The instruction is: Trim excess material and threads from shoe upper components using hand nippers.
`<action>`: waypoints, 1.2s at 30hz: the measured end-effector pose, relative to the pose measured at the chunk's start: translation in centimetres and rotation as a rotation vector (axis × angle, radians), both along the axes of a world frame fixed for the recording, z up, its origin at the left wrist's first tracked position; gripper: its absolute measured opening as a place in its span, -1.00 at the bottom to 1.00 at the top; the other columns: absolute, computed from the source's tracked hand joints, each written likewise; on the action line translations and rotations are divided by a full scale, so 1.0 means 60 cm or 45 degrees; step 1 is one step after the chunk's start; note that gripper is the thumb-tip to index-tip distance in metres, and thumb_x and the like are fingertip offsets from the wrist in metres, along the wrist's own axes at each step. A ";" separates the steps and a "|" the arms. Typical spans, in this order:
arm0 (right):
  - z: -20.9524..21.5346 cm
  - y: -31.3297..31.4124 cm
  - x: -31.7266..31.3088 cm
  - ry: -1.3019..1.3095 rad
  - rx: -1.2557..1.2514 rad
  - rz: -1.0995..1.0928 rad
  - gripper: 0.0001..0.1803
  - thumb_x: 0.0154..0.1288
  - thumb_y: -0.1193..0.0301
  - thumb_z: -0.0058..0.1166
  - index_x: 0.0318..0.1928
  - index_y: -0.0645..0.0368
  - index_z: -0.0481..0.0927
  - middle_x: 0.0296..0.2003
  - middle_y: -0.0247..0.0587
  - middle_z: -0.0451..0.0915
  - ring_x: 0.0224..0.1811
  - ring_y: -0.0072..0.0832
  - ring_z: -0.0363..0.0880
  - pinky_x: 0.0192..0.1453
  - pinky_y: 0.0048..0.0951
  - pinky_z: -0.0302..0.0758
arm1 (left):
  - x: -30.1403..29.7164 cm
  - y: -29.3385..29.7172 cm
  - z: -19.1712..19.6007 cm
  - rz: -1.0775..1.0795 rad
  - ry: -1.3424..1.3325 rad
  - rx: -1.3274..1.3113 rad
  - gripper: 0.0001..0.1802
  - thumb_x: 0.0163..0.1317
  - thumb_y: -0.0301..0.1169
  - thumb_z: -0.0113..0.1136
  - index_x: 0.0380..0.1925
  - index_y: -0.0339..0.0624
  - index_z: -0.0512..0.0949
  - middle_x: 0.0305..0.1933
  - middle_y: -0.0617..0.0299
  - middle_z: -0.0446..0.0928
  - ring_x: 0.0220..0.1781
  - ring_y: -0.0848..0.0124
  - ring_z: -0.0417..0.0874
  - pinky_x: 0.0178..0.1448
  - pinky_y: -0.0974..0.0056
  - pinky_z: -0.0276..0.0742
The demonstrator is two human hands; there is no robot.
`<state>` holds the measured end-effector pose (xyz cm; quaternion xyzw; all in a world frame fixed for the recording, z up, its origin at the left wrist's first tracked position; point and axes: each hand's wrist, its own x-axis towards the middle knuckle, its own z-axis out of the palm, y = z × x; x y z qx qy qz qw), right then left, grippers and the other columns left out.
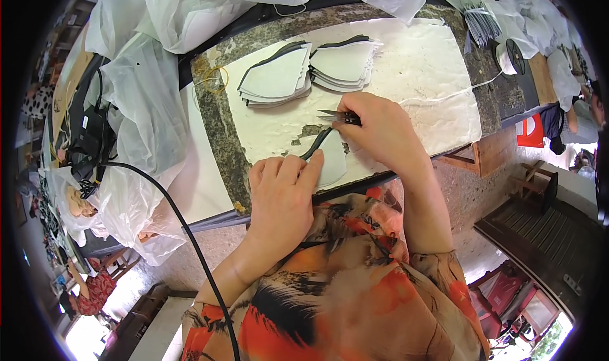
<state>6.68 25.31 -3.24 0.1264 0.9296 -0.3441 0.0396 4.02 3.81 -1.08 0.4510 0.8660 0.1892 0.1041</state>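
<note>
A pale, flat cut piece (333, 165) with a dark strip (317, 143) along its upper edge lies at the table's near edge. My left hand (283, 186) presses on its left part with bent fingers, hiding some of it. My right hand (377, 126) is closed around small dark-handled scissors (347, 117), their blades pointing left. Its fingertips are at the upper end of the dark strip; whether they pinch it I cannot tell. Beyond my hands lie two stacks of similar pieces, a left stack (274, 77) and a right stack (342, 64), both with dark edging.
A worn white sheet (431, 63) covers the mottled board (219, 123). White cord runs right to a spool (509, 58). Clear plastic bags (143, 101) crowd the left and far sides. A black cable (184, 221) crosses on the left. Dark strips (482, 25) lie at the far right.
</note>
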 end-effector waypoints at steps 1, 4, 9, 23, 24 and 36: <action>-0.004 -0.004 0.005 0.001 0.002 -0.003 -0.80 0.24 0.32 0.18 -0.21 0.16 0.62 -0.27 -0.03 0.65 -0.20 -0.02 0.64 -0.11 -0.08 0.54 | 0.000 -0.001 -0.001 -0.003 0.001 0.002 -0.43 0.08 -0.57 0.25 0.18 -0.11 0.54 -0.18 0.19 0.46 -0.04 0.18 0.47 0.16 0.06 0.30; -0.018 -0.023 0.024 0.092 0.108 -0.056 -0.80 0.24 0.34 0.18 -0.18 0.13 0.59 -0.29 -0.07 0.64 -0.24 -0.04 0.64 -0.16 -0.09 0.54 | 0.003 -0.004 -0.007 0.013 -0.065 0.034 -0.41 0.08 -0.59 0.24 0.20 -0.14 0.53 -0.14 0.16 0.45 -0.02 0.15 0.47 0.16 0.06 0.30; -0.019 -0.031 0.034 0.201 -0.127 -0.206 -0.80 0.24 0.33 0.19 -0.17 0.12 0.59 -0.31 -0.10 0.62 -0.23 -0.06 0.63 -0.17 -0.11 0.53 | 0.015 -0.015 -0.024 0.150 -0.103 0.164 -0.45 0.14 -0.56 0.22 0.20 -0.22 0.50 0.00 0.10 0.45 0.06 0.10 0.46 0.21 0.01 0.29; 0.006 -0.003 0.039 0.277 -0.620 0.022 -0.80 0.15 0.53 0.29 -0.18 0.21 0.63 -0.28 -0.24 0.55 -0.25 -0.40 0.54 -0.11 -0.42 0.49 | -0.002 -0.020 -0.017 0.212 -0.315 0.287 -0.44 0.09 -0.46 0.35 0.16 -0.13 0.51 0.09 0.07 0.46 0.17 0.10 0.45 0.26 0.09 0.34; 0.010 -0.004 0.041 0.282 -0.694 0.057 -0.83 0.17 0.61 0.28 -0.21 0.23 0.61 -0.29 -0.33 0.53 -0.27 -0.57 0.50 -0.15 -0.51 0.45 | -0.006 -0.019 -0.012 0.223 -0.403 0.334 -0.44 0.10 -0.42 0.38 0.16 -0.14 0.52 0.09 0.07 0.47 0.16 0.13 0.46 0.22 0.13 0.38; 0.019 0.003 0.034 0.441 -0.769 0.283 -0.78 0.26 0.56 0.24 -0.07 0.15 0.67 -0.09 -0.27 0.58 -0.02 -0.47 0.55 0.06 -0.45 0.48 | -0.044 -0.009 0.002 0.477 -1.205 0.479 -0.86 0.34 -0.42 0.30 -0.28 -0.30 0.62 -0.44 0.39 0.54 -0.41 0.67 0.44 -0.34 0.47 0.35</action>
